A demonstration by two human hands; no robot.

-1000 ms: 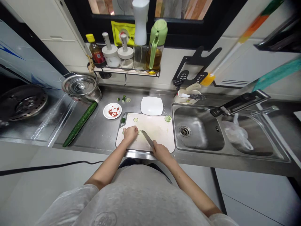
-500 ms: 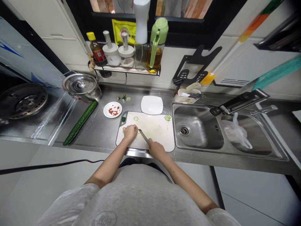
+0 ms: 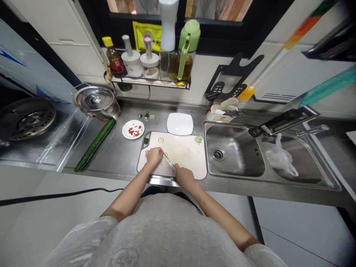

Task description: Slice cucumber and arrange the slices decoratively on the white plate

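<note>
Hands [image 3: 185, 177], knife [image 3: 170, 162] at slice [image 3: 165, 154], packet [image 3: 139, 35] (lettering blurred)

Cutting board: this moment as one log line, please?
left hand: at cucumber slice | right hand: gripping knife, blade at slice | cutting board: beneath slice

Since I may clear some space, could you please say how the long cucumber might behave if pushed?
The cucumber would likely roll, being long and rounded on a flat counter. Its thick, straight body suggests it should stay stiff.
</note>
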